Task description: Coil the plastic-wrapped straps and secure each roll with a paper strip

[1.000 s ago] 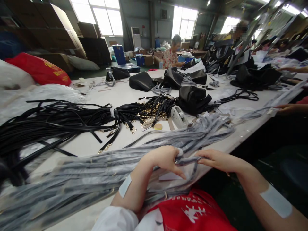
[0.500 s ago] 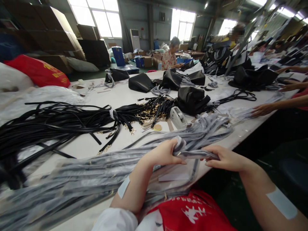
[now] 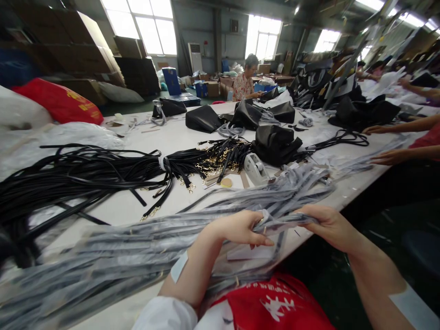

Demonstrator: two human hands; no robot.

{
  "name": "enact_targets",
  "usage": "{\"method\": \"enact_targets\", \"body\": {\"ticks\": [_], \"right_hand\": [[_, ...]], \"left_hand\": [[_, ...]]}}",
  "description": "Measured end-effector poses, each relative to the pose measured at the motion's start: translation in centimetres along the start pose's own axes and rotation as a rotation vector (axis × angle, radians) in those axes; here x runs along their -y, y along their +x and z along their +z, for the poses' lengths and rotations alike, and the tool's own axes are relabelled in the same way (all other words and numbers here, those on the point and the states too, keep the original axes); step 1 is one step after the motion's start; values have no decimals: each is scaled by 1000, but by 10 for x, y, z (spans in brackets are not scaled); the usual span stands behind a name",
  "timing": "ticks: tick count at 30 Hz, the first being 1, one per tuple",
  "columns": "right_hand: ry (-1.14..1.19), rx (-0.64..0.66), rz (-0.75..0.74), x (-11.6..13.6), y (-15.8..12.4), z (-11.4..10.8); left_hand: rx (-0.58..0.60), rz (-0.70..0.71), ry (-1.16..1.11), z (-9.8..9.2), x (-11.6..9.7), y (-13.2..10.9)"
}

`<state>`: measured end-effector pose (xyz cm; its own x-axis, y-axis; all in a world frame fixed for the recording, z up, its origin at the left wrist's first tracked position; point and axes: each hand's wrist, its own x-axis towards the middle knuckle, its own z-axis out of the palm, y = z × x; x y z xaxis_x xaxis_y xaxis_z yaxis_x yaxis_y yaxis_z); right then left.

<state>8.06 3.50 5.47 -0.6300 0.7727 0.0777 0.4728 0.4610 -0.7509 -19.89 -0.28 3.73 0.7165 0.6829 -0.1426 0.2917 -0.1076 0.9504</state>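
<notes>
A plastic-wrapped strap (image 3: 282, 222) stretches between my two hands above the table's front edge. My left hand (image 3: 248, 228) is closed round its left part, thumb and fingers toward the right. The fingers of my right hand (image 3: 321, 222) pinch its right end. Beneath and behind my hands lie several more plastic-wrapped straps (image 3: 130, 243), dark inside cloudy film, running off to the left. A further heap of wrapped straps (image 3: 292, 185) sits just beyond my hands. Below the held strap a flat white sheet (image 3: 249, 252) shows through film.
Black straps with gold clasps (image 3: 103, 169) lie tied in a bundle at left. A white tape dispenser (image 3: 256, 169) and a yellow tape roll (image 3: 226, 182) stand mid-table. Black bags (image 3: 275, 144) lie behind. A co-worker's hands (image 3: 387, 157) reach in at right.
My right hand has moved slightly right and up, and the strap between my hands is drawn out longer. The loop above my left hand has sunk lower. The co-worker's hands at right have shifted.
</notes>
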Motion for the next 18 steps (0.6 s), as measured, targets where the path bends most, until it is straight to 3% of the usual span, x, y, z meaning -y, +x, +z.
{"method": "enact_targets", "body": {"ticks": [3,11,15,18], "right_hand": [[40,4,8,-1,0,3],[127,79,34,-4,3,9],[186,208,2,-3,7,24],[210,231,22,-5,10,43]], "left_hand": [[69,11,-143,4,-6,-4],[-45,21,-244,9,-10,-6],[-5,70,-308,9,-10,-8],[25,129,-493,9,-8,-8]]}}
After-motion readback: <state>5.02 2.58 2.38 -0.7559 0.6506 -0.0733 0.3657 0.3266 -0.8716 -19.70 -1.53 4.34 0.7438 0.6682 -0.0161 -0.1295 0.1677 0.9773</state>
